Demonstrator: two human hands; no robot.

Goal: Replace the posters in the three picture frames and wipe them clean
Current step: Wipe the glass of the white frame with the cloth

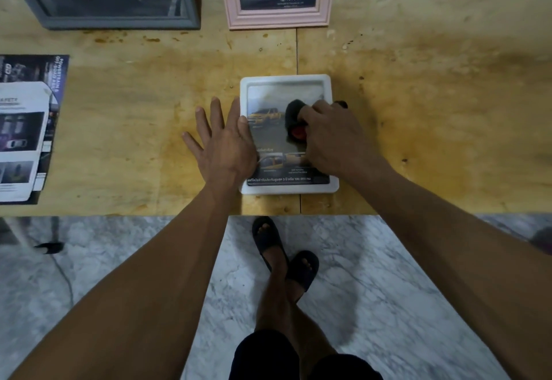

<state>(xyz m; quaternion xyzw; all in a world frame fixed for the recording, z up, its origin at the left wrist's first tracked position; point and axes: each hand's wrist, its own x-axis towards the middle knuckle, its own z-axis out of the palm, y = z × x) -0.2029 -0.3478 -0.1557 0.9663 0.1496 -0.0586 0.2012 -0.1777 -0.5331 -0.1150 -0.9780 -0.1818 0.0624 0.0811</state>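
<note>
A small white picture frame (pixel 286 80) lies flat near the table's front edge, with a yellow-truck poster under its glass. My left hand (pixel 219 143) lies flat with spread fingers beside the frame's left side, its thumb on the left rim. My right hand (pixel 331 137) grips a dark cloth with a red patch (pixel 294 118) and holds it down on the glass. A grey frame (pixel 191 6) and a pink frame (pixel 279 19), both with car posters, stand at the back of the table.
Loose posters and leaflets (pixel 24 128) lie stacked at the left of the wooden table (pixel 433 95). The table's front edge runs just below the white frame. Marble floor (pixel 358 275) and my feet in dark sandals (pixel 286 248) show beneath.
</note>
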